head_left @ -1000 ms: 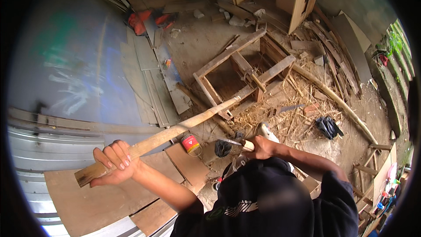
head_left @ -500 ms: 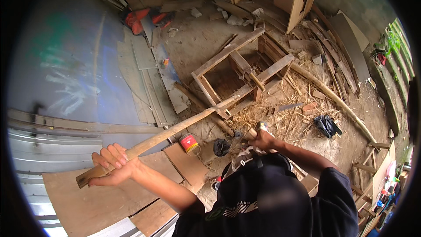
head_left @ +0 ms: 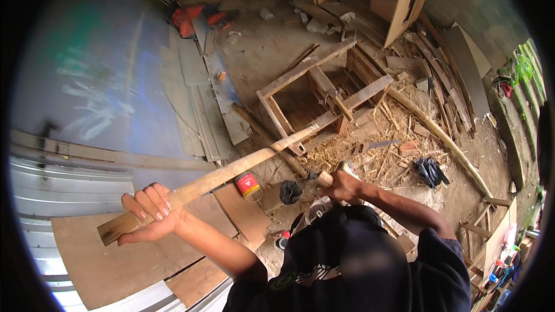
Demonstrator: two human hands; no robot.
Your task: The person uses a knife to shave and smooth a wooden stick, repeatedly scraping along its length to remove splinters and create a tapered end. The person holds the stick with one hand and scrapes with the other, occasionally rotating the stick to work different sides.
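Observation:
My left hand (head_left: 149,211) is wrapped round the thick near end of a long pale wooden pole (head_left: 243,164). Its far end slants up to the right and rests against an old wooden frame (head_left: 335,49), shaped like a piece of furniture lying on the ground. My right hand (head_left: 345,186) is closed in front of my body, apart from the pole. A blunt pale wooden end (head_left: 325,179) sticks out of its left side; the rest of that tool is hidden, so its kind is unclear.
Wood shavings (head_left: 376,162) and a handsaw (head_left: 378,144) lie beyond my right hand. Another pole (head_left: 445,136) stretches to the right. A red can (head_left: 248,186) and black plastic bags (head_left: 430,172) sit nearby. Plywood sheets (head_left: 104,266) lie under my left arm.
My right hand has shifted slightly left with the wooden-ended tool. My left hand keeps its grip on the pole. The whole view has tilted a little.

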